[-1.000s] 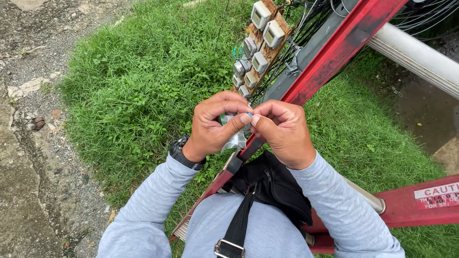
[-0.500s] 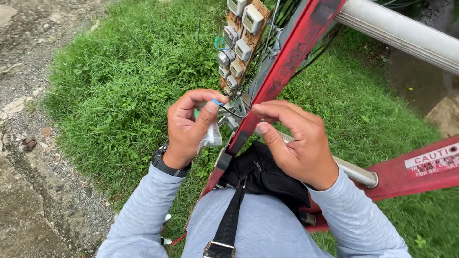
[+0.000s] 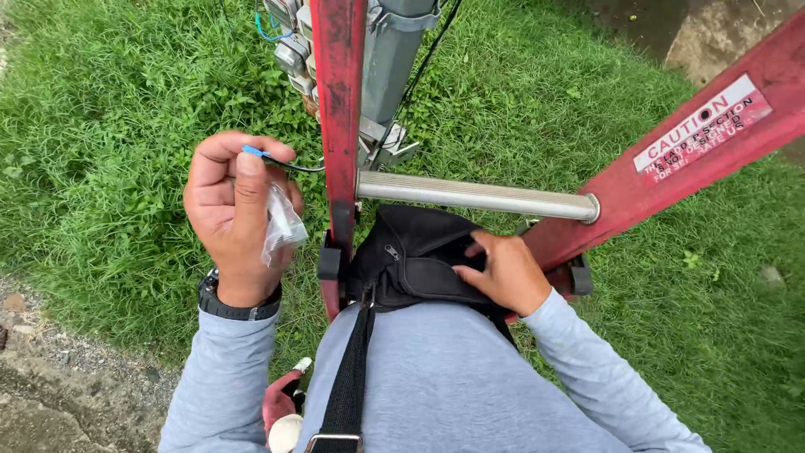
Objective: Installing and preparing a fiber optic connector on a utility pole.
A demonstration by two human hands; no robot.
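So my right hand (image 3: 501, 273) is down at the black fabric pouch (image 3: 411, 256) strapped across my chest, fingertips tucked into its opening, can't tell if they're gripping anything. My left hand (image 3: 235, 214) is up beside the red ladder rail (image 3: 338, 101), fingers pressed together pinching a thin black cable with a blue tip (image 3: 254, 153), plus a small clear plastic bag (image 3: 283, 225) against my palm. Grass (image 3: 126, 109) way below.
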